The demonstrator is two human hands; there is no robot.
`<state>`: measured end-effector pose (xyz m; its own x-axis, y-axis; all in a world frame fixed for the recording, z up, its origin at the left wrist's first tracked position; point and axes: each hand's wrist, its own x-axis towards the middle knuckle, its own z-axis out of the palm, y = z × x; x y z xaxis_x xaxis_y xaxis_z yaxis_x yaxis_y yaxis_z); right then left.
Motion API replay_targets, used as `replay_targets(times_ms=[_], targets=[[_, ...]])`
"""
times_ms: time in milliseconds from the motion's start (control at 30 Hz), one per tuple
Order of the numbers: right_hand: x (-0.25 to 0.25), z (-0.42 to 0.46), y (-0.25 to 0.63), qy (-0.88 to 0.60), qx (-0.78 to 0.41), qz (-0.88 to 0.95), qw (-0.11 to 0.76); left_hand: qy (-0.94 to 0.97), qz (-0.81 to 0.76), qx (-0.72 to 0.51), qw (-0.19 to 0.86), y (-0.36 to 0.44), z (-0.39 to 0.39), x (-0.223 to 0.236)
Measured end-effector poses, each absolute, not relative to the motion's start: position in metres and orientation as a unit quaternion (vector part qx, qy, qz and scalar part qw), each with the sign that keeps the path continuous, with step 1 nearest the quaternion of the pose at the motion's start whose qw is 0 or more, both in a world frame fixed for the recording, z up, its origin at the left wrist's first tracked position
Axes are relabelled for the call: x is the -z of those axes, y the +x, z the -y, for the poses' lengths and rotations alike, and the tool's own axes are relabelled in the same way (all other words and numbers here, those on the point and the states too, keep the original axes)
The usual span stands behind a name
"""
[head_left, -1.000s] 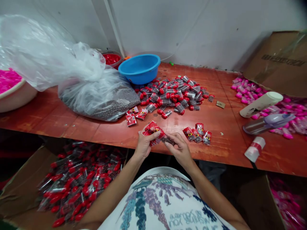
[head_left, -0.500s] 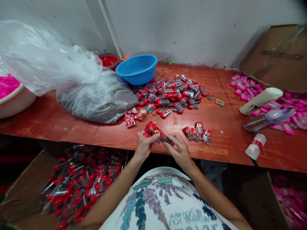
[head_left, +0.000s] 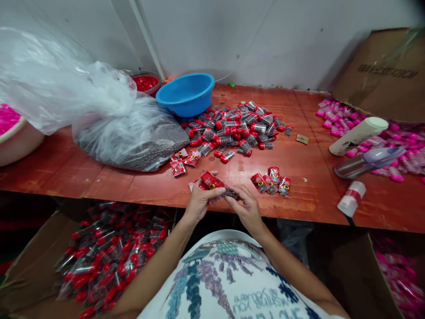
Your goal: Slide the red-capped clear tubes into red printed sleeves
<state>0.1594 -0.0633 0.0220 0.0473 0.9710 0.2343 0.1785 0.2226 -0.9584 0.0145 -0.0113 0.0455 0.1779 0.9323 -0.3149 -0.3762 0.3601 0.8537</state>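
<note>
My left hand (head_left: 199, 201) is closed on a small bunch of red packets (head_left: 210, 180) at the near edge of the reddish wooden table (head_left: 299, 164). My right hand (head_left: 246, 208) pinches a small dark tube (head_left: 231, 194) right beside those packets, fingers touching the left hand's. A few loose red packets (head_left: 271, 182) lie just right of my hands, and others (head_left: 182, 162) lie to the upper left. A heap of red-capped tubes (head_left: 236, 128) covers the middle of the table.
A big clear plastic bag of dark beads (head_left: 133, 141) lies at the left, with a blue bowl (head_left: 186, 94) behind. Pink-capped tubes (head_left: 345, 119), a white bottle (head_left: 358, 135) and a cardboard box (head_left: 381, 75) sit right. Below left, a box of red-capped tubes (head_left: 106, 252).
Both hands stay together at the table edge, working the packets and tube; the view has drifted slightly, shifting everything a little left and up.
</note>
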Motion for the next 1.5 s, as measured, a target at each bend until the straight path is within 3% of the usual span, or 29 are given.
replay_targets(times_ms=[167, 400, 700, 933, 1167, 1367, 1500], targets=[[-0.014, 0.064, 0.155, -0.510, -0.347, 0.579, 0.533, 0.343, -0.479, -0.467, 0.659, 0.020, 0.011, -0.045], [-0.005, 0.059, 0.155, -0.521, -0.418, 0.482, 0.567, 0.280, -0.452, -0.460, 0.711, 0.023, 0.014, -0.033], [0.002, 0.059, 0.158, -0.505, -0.509, 0.427, 0.551, 0.281, -0.489, -0.481, 0.671, 0.014, 0.009, -0.035], [0.000, 0.061, 0.154, -0.541, -0.417, 0.491, 0.540, 0.359, -0.509, -0.498, 0.603, 0.016, 0.013, -0.033], [-0.002, 0.058, 0.155, -0.490, -0.548, 0.397, 0.549, 0.362, -0.469, -0.467, 0.656, 0.012, 0.011, -0.036], [-0.003, 0.060, 0.154, -0.548, -0.381, 0.503, 0.550, 0.361, -0.500, -0.499, 0.609, 0.021, 0.014, -0.032], [-0.004, 0.062, 0.152, -0.542, -0.377, 0.512, 0.550, 0.364, -0.515, -0.519, 0.577, 0.023, 0.013, -0.033]])
